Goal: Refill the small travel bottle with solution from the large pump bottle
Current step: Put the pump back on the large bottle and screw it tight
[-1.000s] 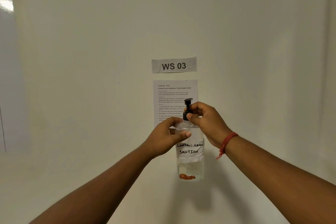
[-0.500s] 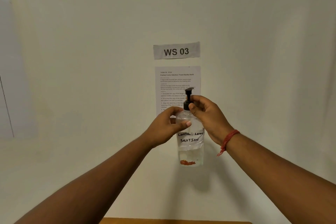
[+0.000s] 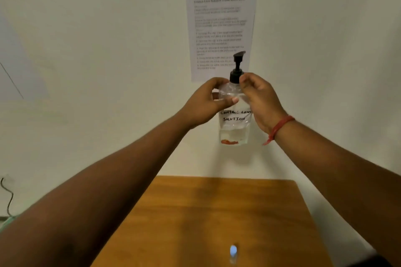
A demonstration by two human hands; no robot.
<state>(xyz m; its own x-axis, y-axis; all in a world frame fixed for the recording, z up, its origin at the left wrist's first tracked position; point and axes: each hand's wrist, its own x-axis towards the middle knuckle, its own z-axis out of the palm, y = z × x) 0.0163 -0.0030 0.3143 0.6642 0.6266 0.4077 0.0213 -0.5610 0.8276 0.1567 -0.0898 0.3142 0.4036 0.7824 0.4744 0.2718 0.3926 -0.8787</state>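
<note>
- Pump bottle [image 3: 234, 115], clear and hand-lettered "contact lens solution", is held up in the air in front of the wall, well above the wooden counter [image 3: 206, 212].
- Left hand [image 3: 208, 102] wraps the bottle's shoulder, thumb across the front, gripping it steady.
- Right hand [image 3: 258, 97] has its fingertips pinched on the black pump collar [image 3: 235, 77], as it did half a second ago; the grip looks set for unscrewing.
- Since a moment ago the view has tipped downward: the counter has come into sight, and a small pale object [image 3: 233, 251] stands near its front edge, possibly the travel bottle, too blurred to be sure.
- Pump still sits on the neck, so the cap is not yet off; liquid fills only the lower part.
- Judgement: the task is early, and pouring waits on removing the pump.
</note>
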